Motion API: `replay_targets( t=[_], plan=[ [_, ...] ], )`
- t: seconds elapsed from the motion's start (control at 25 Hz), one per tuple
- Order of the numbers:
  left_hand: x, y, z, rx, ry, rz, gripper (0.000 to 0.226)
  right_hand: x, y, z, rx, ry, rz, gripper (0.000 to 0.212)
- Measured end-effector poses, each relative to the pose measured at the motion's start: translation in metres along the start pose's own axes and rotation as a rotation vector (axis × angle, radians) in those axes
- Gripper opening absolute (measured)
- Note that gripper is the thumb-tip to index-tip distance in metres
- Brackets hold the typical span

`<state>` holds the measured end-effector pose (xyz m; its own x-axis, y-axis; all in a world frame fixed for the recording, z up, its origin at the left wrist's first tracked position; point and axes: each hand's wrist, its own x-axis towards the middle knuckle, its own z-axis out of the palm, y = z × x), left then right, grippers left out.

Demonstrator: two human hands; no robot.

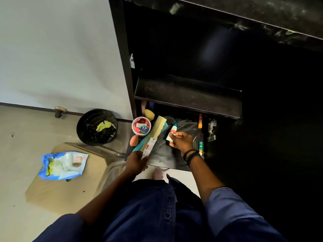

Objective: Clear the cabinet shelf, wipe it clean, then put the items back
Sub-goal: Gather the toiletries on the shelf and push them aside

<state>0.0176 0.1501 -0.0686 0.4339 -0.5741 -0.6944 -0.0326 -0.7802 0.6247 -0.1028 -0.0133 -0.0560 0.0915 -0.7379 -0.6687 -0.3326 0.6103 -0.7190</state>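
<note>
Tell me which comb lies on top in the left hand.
The pale yellow comb; it overlaps the teal comb, which shows from beneath it, both in the left hand.

No text could be read for certain. The round jar [141, 126] carried a white label and a small blue-green badge, both too blurred to make out. The small tube [171, 132], at three o'clock from the jar, showed red-and-white printing, equally illegible.

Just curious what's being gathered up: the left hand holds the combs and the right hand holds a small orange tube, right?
Not quite. The head view shows the right hand holding a small white tube with a blue cap; the orange tube lies untouched on the shelf. The left hand does hold the combs.
</note>
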Motion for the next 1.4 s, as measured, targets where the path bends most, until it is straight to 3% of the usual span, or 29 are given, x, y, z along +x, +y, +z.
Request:
replay_targets(
  t=[0.32, 0.44, 0.6, 0.72, 0.88, 1.0, 1.2, 1.4],
  plan=[
    [0.016, -0.007, 0.001, 0.024, 0.164, -0.146, 0.027, 0.018, 0.018, 0.042, -0.202, -0.061, 0.063, 0.027],
    [0.017, -0.004, 0.005, -0.085, 0.269, -0.131, 0.025, 0.027, 0.012, 0.054, -0.175, -0.079, 0.04, 0.026],
    [0.019, 0.001, 0.008, -0.244, 0.31, -0.096, 0.042, 0.028, 0.011, 0.064, -0.124, -0.186, 0.053, 0.013],
    [0.016, 0.002, 0.009, -0.242, 0.298, -0.097, 0.049, 0.025, 0.015, 0.06, -0.357, -0.234, -0.079, 0.02],
    [0.023, -0.015, 0.014, -0.2, 0.309, -0.137, 0.05, 0.01, 0.011, 0.033, -0.647, -0.091, -0.303, 0.024],
    [0.033, -0.032, 0.024, -0.212, 0.312, -0.199, 0.051, -0.001, 0.012, -0.008, -0.875, 0.094, -0.366, 0.037],
    [0.02, -0.016, 0.038, -0.219, 0.192, -0.077, 0.048, -0.012, 0.025, -0.076, -1.175, 0.244, -0.144, 0.061],
    [0.01, -0.005, 0.046, -0.273, 0.076, -0.048, 0.046, -0.01, 0.045, -0.083, -1.218, 0.204, -0.086, 0.056]
  ],
)
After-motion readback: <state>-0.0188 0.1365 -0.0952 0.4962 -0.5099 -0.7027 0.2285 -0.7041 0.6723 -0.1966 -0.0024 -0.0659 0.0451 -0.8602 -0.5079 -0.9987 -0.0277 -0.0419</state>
